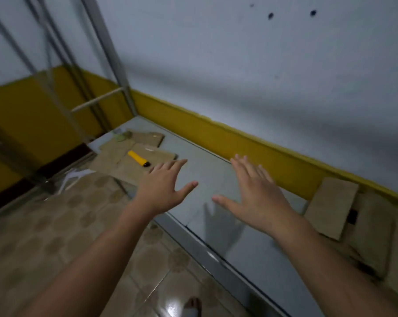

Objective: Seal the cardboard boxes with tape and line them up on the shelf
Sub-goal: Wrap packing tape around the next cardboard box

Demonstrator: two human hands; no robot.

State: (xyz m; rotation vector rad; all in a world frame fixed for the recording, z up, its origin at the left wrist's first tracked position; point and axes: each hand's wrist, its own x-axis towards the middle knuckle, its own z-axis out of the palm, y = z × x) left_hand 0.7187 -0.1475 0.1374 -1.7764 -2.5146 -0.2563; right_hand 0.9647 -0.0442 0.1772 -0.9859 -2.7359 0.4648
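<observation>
Both of my hands hover over a grey shelf board (207, 179), fingers spread and holding nothing. My left hand (163, 188) is just right of a stack of flattened cardboard boxes (124, 156) lying at the shelf's far left end. A yellow utility knife (138, 159) rests on that cardboard, and a roll of clear tape (122, 136) sits at its far corner. My right hand (257, 197) is left of an open cardboard box (362, 229) with its flaps up at the right end of the shelf.
The shelf runs along a white wall with a yellow base band (239, 143). A metal upright (111, 60) of the rack stands at the far left corner. Tiled floor (56, 236) lies below, with a white hanger (72, 177) on it and my foot (193, 305) at the bottom edge.
</observation>
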